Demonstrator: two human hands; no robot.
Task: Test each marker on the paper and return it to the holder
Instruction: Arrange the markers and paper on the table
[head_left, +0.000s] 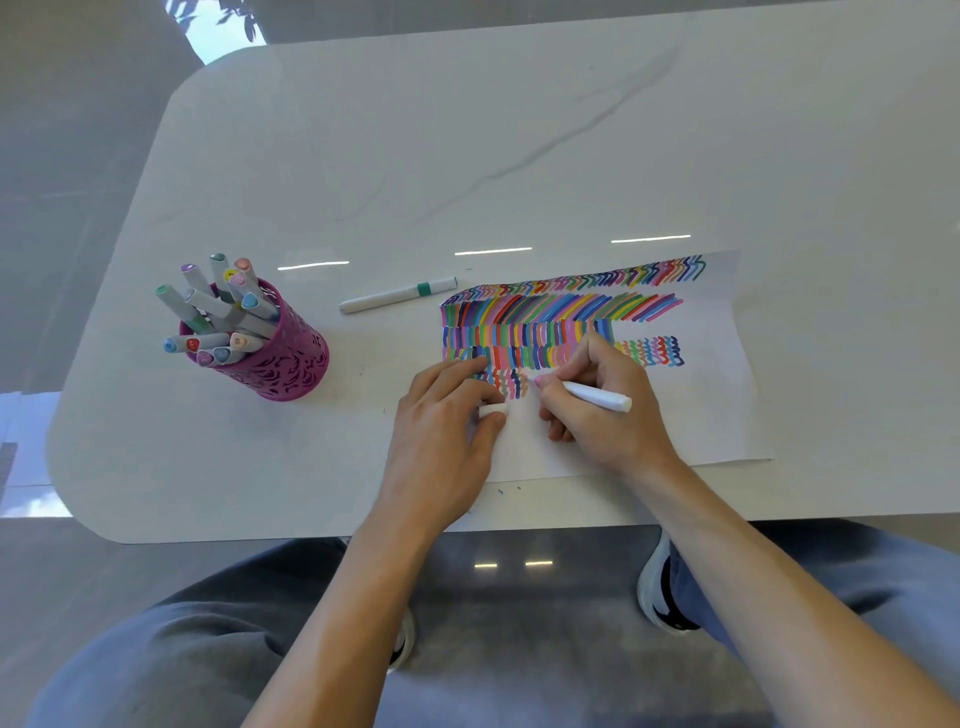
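My right hand (602, 410) grips a white marker (597, 396) whose pink tip touches the paper (717, 395) beside the lowest row of squiggles. The sheet is covered with several rows of coloured strokes. My left hand (447, 410) rests on the paper's left part and pinches a small white cap (492, 410) between thumb and forefinger. A purple perforated holder (283, 358) stands at the left with several grey markers (218, 312) in it, coloured caps up.
A white marker with a green band (399, 296) lies loose on the white marble-look table (467, 156), between the holder and the paper. The table's front edge runs just below my wrists. My knees and shoes show beneath it.
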